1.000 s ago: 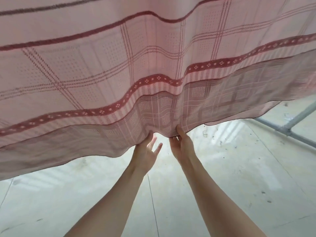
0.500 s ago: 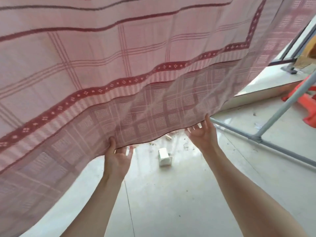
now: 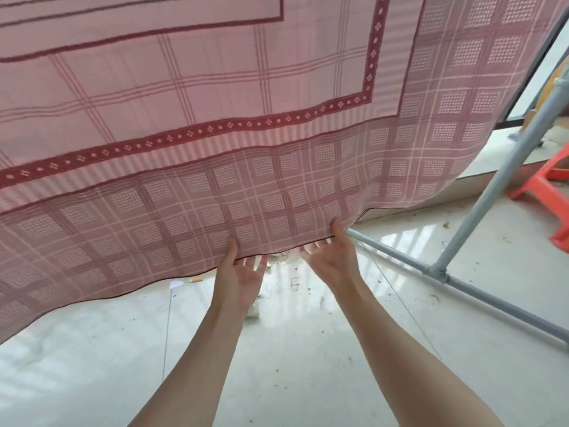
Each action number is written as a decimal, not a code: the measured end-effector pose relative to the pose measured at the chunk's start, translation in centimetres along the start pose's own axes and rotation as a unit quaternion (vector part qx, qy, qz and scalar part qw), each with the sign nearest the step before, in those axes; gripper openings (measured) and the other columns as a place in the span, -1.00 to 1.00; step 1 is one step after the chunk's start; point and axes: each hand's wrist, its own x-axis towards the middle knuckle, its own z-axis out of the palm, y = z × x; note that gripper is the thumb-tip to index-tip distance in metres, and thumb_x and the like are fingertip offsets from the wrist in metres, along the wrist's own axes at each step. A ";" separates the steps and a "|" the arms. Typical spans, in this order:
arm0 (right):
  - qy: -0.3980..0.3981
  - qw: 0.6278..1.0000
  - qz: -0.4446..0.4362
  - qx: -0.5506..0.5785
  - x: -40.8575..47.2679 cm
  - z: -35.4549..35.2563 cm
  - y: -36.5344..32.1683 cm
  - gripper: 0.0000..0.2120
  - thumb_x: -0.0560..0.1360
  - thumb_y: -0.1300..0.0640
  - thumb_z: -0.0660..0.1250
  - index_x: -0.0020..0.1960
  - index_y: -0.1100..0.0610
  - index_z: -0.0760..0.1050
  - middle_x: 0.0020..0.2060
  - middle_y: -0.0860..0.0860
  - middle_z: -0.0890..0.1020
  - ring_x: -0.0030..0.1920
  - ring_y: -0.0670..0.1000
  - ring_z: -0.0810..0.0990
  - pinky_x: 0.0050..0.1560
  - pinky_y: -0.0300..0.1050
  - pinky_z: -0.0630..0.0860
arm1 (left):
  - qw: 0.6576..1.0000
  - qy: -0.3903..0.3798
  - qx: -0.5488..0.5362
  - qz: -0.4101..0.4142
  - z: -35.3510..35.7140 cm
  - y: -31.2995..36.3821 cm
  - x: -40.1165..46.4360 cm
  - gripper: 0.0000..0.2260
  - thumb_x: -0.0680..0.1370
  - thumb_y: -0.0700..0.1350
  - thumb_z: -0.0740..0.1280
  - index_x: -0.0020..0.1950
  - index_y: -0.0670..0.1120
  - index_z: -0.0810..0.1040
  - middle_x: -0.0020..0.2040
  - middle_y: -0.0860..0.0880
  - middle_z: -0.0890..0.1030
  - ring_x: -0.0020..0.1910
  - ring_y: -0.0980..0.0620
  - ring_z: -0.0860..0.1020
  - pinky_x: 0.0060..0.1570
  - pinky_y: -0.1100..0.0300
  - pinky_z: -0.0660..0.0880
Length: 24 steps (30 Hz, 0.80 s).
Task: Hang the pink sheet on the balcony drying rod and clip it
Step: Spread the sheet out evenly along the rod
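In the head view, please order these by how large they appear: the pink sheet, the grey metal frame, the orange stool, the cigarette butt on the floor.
1. pink sheet, fills most of the view
2. grey metal frame
3. orange stool, cut off by the picture's edge, so only its visible part counts
4. cigarette butt, tiny

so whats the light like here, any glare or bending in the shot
Head view: daylight shines through the pink sheet, backlighting it; the glossy floor shows pale glare streaks below the left hand and right hand; wide-angle distortion bows the frame pole near the right edge.

No legible text, labels, numbers (sheet (image 3: pixel 215 118) bears woven pattern only).
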 end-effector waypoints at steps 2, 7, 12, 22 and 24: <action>-0.004 1.000 0.004 -0.004 -0.1 -0.7 -2.4 -0.72 0.53 -0.03 0.24 0.13 0.11 0.48 0.17 0.08 0.52 0.28 0.13 0.41 0.21 0.16 0.34 | 0.999 0.022 0.004 0.023 -0.1 -0.3 -0.2 -0.79 0.57 -0.10 0.22 -0.19 -0.04 0.60 -0.14 0.06 0.63 -0.05 0.10 0.60 0.00 0.09 0.51; 0.013 0.999 0.009 0.043 0.6 -2.5 -5.5 -0.72 0.52 0.03 0.29 0.21 0.05 0.51 0.25 0.13 0.49 0.24 0.21 0.47 0.14 0.12 0.47 | 0.997 0.054 0.018 0.058 -1.0 0.1 -0.3 -0.92 0.54 -0.14 0.24 -0.04 -0.05 0.53 -0.15 0.08 0.66 -0.04 0.13 0.59 -0.05 0.16 0.50; 0.051 0.996 -0.003 -0.067 2.7 -3.1 -5.8 -0.58 0.47 -0.12 0.30 0.28 0.00 0.40 0.43 0.10 0.26 0.36 0.15 0.31 0.24 0.08 0.40 | 0.994 0.019 0.019 0.109 -1.8 1.7 -0.3 -0.38 -0.05 -0.17 0.62 0.00 -0.07 0.64 -0.08 0.05 0.70 -0.05 0.15 0.64 -0.13 0.24 0.60; 0.017 0.986 -0.047 -0.157 4.0 -5.2 -10.7 -0.71 0.53 -0.12 0.21 0.06 0.07 0.51 0.22 0.05 0.45 0.31 0.06 0.34 0.30 0.04 0.34 | 0.983 0.096 0.049 0.147 -0.9 0.5 -0.7 -0.92 0.51 -0.05 0.30 -0.04 -0.01 0.51 -0.05 0.11 0.62 0.05 0.14 0.55 0.02 0.15 0.45; 0.030 0.978 -0.076 -0.191 3.9 -6.0 -11.3 -0.86 0.54 0.09 0.26 -0.07 0.13 0.55 -0.09 -0.01 0.58 0.04 -0.02 0.51 0.11 -0.11 0.44 | 0.985 0.104 0.058 0.127 -0.6 -1.0 -0.7 -0.91 0.51 -0.03 0.31 -0.07 -0.02 0.50 -0.08 0.10 0.60 0.04 0.14 0.54 0.04 0.13 0.45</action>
